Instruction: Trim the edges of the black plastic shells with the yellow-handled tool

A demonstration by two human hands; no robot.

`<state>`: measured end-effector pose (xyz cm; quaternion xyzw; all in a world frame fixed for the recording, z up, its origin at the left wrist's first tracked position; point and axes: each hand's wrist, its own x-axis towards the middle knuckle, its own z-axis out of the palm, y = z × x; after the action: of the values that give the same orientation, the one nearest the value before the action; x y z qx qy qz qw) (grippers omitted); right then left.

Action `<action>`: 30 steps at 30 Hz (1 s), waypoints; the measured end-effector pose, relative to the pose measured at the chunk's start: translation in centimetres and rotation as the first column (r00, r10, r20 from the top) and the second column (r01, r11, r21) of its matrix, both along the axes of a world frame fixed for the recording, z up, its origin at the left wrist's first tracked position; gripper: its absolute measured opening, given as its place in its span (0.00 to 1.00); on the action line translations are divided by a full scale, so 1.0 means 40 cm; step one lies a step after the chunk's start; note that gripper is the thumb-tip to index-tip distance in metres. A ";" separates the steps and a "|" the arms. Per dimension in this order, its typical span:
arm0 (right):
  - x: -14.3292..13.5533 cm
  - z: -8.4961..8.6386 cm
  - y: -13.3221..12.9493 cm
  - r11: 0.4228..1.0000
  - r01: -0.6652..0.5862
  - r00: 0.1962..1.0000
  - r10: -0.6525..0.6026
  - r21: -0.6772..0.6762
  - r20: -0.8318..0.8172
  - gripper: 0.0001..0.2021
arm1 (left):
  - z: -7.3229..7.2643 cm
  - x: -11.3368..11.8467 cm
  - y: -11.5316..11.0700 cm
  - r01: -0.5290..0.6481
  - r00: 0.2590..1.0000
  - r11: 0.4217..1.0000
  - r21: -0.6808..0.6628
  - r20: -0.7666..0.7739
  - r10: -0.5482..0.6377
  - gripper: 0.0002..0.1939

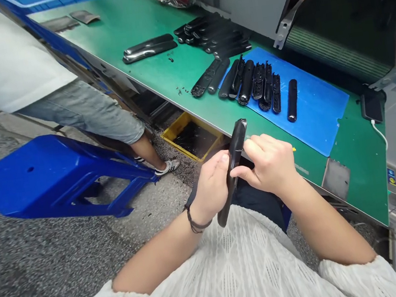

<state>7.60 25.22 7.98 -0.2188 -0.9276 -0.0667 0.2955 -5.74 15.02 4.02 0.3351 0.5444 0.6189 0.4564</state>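
My left hand (212, 185) is wrapped around a long, black plastic shell (236, 151), tilted in front of my body with its upper end towards the table. My right hand (270, 161) is closed at the shell's right side, fingers curled and thumb against its edge. Whatever the right fingers hold is hidden. Past my hands, several similar black shells (258, 81) lie side by side, some showing their ribbed insides, partly on a blue mat (311, 129). One single shell (292, 100) lies apart on that mat.
The green table (105, 39) carries a heap of black shells (213, 33), two more shells (149, 48) and a phone (372, 108) with a white cable. Below stands a yellow crate (199, 157). At left are a blue stool (43, 179) and another person's leg (89, 113).
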 end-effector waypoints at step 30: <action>0.023 -0.087 -0.110 0.977 -0.143 0.989 0.146 -0.155 0.005 0.36 | 0.060 0.002 0.074 -0.156 0.916 0.987 -0.029 0.369 0.155 0.21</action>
<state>8.51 20.84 4.50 -0.1724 -0.9457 0.0252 0.2742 -5.68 17.99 6.41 0.1684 0.4734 0.7054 0.5000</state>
